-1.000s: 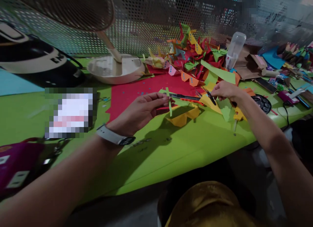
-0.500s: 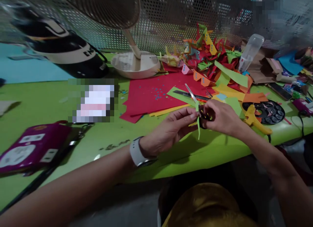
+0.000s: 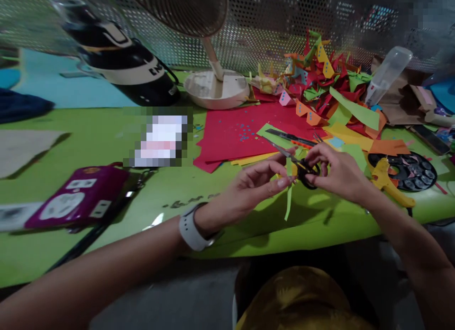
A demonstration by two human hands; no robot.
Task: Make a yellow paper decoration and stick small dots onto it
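Note:
My left hand (image 3: 245,185) pinches a narrow light green paper strip (image 3: 288,204) between thumb and fingers, and its lower end hangs down. In my right hand (image 3: 343,173) is a pair of scissors (image 3: 312,171), with fingers in the black handles. The blades point up and left and lie at the strip's upper part; whether they are cutting it I cannot tell. Just beyond, a box cutter (image 3: 289,137) rests on green paper over red sheets (image 3: 225,133) sprinkled with small blue bits.
Folded coloured paper pieces (image 3: 316,79) are heaped at the back, beside a clear bottle (image 3: 389,76). A yellow glue gun (image 3: 387,183) overlaps a black round tray (image 3: 423,171) on the right. Leftward are a fan base (image 3: 199,95), black flask (image 3: 138,74) and purple card holder (image 3: 78,195).
The right hand has brought the scissors over from the right to the green strip in the left hand. The view has swung left, so the table's things appear further right.

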